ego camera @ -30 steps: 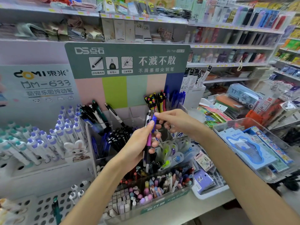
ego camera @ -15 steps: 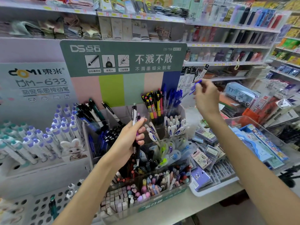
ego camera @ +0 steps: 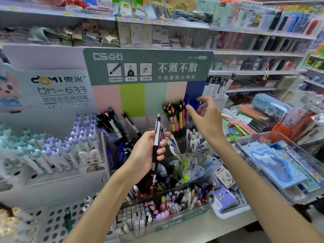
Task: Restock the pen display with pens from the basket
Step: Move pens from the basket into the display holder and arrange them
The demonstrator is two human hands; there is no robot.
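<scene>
My left hand (ego camera: 149,151) grips two upright pens (ego camera: 157,137), one black and white, one purple behind it, in front of the clear pen display (ego camera: 150,127) under the green DS sign. My right hand (ego camera: 205,118) hovers empty with fingers spread, just right of the yellow and red pens (ego camera: 175,114) and in front of the blue pens (ego camera: 192,102) standing in the display's right compartment. No basket is visible in this view.
White and purple pens (ego camera: 52,148) fill the DOMI stand on the left. A clear bin of erasers and small pens (ego camera: 164,207) sits below my hands. A clear tray of blue packs (ego camera: 277,165) stands at the right. Shelves of goods run behind.
My right hand took a blue pen from the left hand, carried it up right to the blue pens, and now is empty and moving back left. The left hand keeps two pens.
</scene>
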